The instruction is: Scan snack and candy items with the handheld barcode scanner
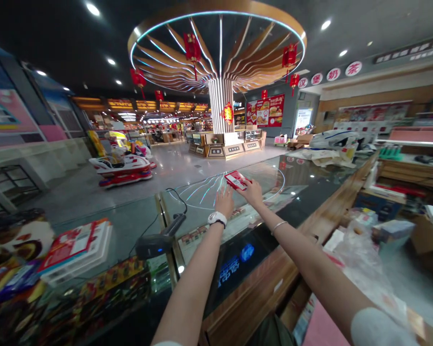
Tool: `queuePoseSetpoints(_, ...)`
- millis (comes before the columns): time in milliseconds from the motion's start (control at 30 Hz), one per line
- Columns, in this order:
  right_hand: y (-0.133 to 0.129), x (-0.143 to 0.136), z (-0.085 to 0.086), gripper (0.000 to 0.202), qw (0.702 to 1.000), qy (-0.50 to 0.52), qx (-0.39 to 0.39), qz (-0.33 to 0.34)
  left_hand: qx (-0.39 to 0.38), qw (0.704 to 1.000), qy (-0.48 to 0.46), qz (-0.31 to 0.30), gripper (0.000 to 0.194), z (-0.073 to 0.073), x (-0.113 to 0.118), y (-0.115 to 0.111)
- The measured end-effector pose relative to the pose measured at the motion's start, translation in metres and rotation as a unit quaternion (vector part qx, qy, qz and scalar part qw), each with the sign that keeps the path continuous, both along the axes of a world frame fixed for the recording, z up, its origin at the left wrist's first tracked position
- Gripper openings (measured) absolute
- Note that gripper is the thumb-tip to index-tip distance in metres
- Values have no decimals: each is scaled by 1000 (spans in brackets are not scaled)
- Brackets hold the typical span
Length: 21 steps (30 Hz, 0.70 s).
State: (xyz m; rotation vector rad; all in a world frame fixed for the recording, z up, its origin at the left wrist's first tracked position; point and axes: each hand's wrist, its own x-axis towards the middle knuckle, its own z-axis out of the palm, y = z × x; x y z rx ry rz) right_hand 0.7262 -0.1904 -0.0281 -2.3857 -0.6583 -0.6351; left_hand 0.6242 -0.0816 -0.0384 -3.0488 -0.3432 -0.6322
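Over the glass counter (198, 211), my right hand (253, 193) grips a small flat red package with a white panel (235, 179) by its near right edge. Just below and left of that package is my left hand (224, 202), its fingers stretched out; whether the fingertips touch the package I cannot tell. A white watch (217, 219) sits on my left wrist, and a thin bracelet (278, 227) is on my right forearm. The print on the package is too small to read.
A barcode scanner (160, 242) with a cable rests on the counter to the left. Beyond it lie stacked red-and-white boxes (77, 247) and snack packets (18, 281). At the right are a clear plastic bag (361, 254) and an open cardboard box (431, 235).
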Motion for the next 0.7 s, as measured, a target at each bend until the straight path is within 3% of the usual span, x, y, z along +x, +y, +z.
queuePoseSetpoints(233, 20, 28, 5, 47, 998, 63, -26, -11, 8, 1000, 22, 0, 57, -12, -2, 9)
queuePoseSetpoints(467, 29, 52, -6, 46, 996, 80, -44, -12, -15, 999, 49, -4, 55, -10, -3, 7)
queuePoseSetpoints(700, 31, 59, -15, 44, 996, 75, -51, 0, -60, 996, 64, 6, 54, -9, -4, 6)
